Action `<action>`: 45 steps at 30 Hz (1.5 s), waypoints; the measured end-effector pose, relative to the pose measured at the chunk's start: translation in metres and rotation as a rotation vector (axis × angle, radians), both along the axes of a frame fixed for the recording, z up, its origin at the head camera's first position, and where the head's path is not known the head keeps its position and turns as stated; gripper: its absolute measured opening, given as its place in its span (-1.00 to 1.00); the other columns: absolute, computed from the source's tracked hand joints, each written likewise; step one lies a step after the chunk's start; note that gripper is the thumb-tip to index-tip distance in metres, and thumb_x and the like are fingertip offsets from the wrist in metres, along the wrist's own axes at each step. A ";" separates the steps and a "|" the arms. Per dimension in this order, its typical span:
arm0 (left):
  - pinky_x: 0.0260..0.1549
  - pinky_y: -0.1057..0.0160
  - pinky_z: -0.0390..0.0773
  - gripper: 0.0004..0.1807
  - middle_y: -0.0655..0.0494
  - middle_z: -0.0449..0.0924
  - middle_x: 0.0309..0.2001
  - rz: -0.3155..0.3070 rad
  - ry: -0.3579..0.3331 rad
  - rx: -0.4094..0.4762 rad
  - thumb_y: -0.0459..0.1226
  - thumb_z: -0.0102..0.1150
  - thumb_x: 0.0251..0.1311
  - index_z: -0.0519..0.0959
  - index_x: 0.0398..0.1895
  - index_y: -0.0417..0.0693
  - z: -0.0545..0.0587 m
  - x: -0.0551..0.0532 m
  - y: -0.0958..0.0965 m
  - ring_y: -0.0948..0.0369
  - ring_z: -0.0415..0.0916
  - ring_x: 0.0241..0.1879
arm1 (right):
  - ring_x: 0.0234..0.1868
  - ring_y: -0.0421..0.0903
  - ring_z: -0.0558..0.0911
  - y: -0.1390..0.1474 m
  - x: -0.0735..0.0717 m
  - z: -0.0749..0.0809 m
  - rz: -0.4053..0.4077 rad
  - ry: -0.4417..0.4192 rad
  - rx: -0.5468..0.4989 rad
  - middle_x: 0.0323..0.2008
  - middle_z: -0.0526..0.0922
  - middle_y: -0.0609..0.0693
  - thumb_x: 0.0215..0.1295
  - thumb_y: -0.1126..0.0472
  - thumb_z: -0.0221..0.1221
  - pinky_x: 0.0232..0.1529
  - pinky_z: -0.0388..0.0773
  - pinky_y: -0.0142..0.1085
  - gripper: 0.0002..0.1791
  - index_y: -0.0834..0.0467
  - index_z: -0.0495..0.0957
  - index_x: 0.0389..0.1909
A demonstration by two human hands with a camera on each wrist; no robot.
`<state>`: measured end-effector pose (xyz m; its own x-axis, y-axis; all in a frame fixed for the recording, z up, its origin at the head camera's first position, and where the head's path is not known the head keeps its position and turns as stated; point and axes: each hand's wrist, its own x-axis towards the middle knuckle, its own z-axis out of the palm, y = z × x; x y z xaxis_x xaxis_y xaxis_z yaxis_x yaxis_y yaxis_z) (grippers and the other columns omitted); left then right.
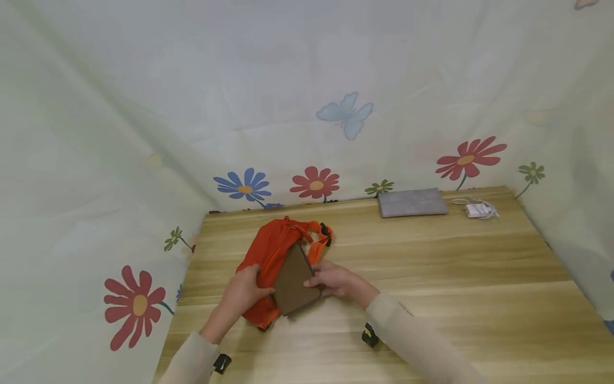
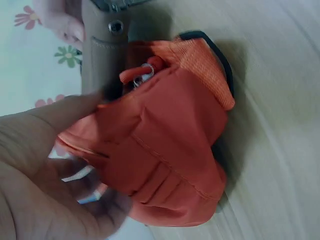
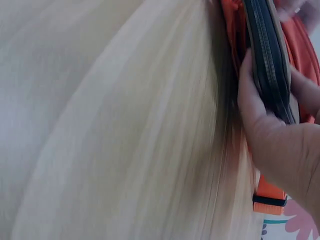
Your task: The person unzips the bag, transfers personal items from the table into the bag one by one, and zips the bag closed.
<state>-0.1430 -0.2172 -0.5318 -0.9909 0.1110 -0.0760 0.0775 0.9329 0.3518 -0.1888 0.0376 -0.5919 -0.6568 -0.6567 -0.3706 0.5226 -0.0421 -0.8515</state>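
An orange fabric bag (image 1: 268,245) with a webbing strap lies on the wooden table, its opening edge lifted. My left hand (image 1: 242,290) grips that edge; in the left wrist view the thumb lies along the rim and the fingers curl behind the cloth. The right hand (image 1: 336,278) holds a brown zippered case (image 1: 293,280) by its side, thumb on the flat face. The case stands tilted, its far end overlapping the bag's opening. Its dark zipper (image 3: 267,45) runs along the edge in the right wrist view, and a metal eyelet (image 2: 115,27) shows on its brown side.
A grey flat pouch (image 1: 412,202) lies at the table's back edge. Right of it is a white charger (image 1: 478,210) with a coiled cable. A black buckle (image 1: 326,234) sits on the bag's strap. White flower-printed sheeting (image 1: 307,106) surrounds the table (image 1: 455,282) at the back and sides.
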 end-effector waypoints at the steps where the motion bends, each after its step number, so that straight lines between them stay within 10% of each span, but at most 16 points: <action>1: -0.32 0.01 0.60 -0.37 -0.05 0.59 -0.28 0.002 -0.002 -0.036 -0.12 0.62 -0.08 0.54 -0.05 -0.31 -0.001 0.003 0.000 0.03 0.58 -0.32 | -0.02 0.11 0.71 -0.001 0.001 0.001 -0.018 0.011 0.009 0.04 0.63 0.27 0.35 0.49 0.16 0.02 0.64 0.01 -0.53 0.49 0.35 0.25; 12: -0.42 -0.11 0.59 -0.49 -0.11 0.51 -0.30 0.096 0.108 -0.163 -0.10 0.42 -0.03 0.46 -0.20 -0.31 -0.022 0.019 0.007 -0.10 0.49 -0.39 | -0.23 0.01 0.76 -0.012 0.003 0.014 -0.150 0.088 0.109 -0.20 0.72 0.13 0.29 0.47 0.24 -0.16 0.71 -0.08 -0.68 0.45 0.52 0.05; 24: -0.37 -0.09 0.51 -0.62 -0.17 0.36 -0.29 0.098 0.099 0.056 -0.45 0.21 -0.19 0.32 -0.26 -0.37 -0.023 0.031 0.033 -0.17 0.41 -0.30 | -0.42 -0.10 0.69 -0.042 0.002 0.025 -0.357 0.136 0.238 -0.34 0.67 0.11 0.25 0.43 0.26 -0.35 0.69 -0.20 -0.73 0.41 0.59 -0.03; 30: -0.40 0.00 0.47 -0.61 -0.13 0.38 -0.27 0.184 0.068 0.063 -0.37 0.27 -0.07 0.34 -0.20 -0.33 -0.014 0.035 0.028 -0.09 0.40 -0.27 | -0.35 -0.09 0.71 -0.042 0.000 0.019 -0.358 0.068 0.138 -0.24 0.69 0.15 0.33 0.40 0.23 -0.26 0.71 -0.16 -0.67 0.45 0.52 0.07; 36: -0.38 -0.04 0.51 -0.48 -0.22 0.39 -0.15 0.214 0.221 0.028 -0.39 0.26 -0.05 0.33 0.00 -0.40 -0.019 0.036 0.015 -0.15 0.39 -0.23 | -0.27 -0.08 0.73 -0.036 -0.002 0.022 -0.390 -0.053 0.010 -0.15 0.69 0.14 0.38 0.39 0.20 -0.14 0.69 -0.12 -0.62 0.44 0.46 0.15; 45: -0.43 -0.15 0.53 -0.55 -0.26 0.27 -0.20 0.196 0.388 0.017 -0.54 0.15 -0.19 0.26 -0.15 -0.41 -0.022 0.035 0.036 -0.24 0.38 -0.33 | -0.38 -0.09 0.67 -0.072 0.018 0.028 -0.585 0.018 0.145 -0.31 0.66 0.12 0.37 0.33 0.22 -0.37 0.60 -0.31 -0.72 0.41 0.51 0.01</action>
<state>-0.1079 -0.1809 -0.5537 -0.9483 -0.0843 0.3061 0.0287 0.9374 0.3472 -0.1709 -0.0348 -0.5635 -0.9008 -0.1283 -0.4149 0.4332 -0.2010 -0.8786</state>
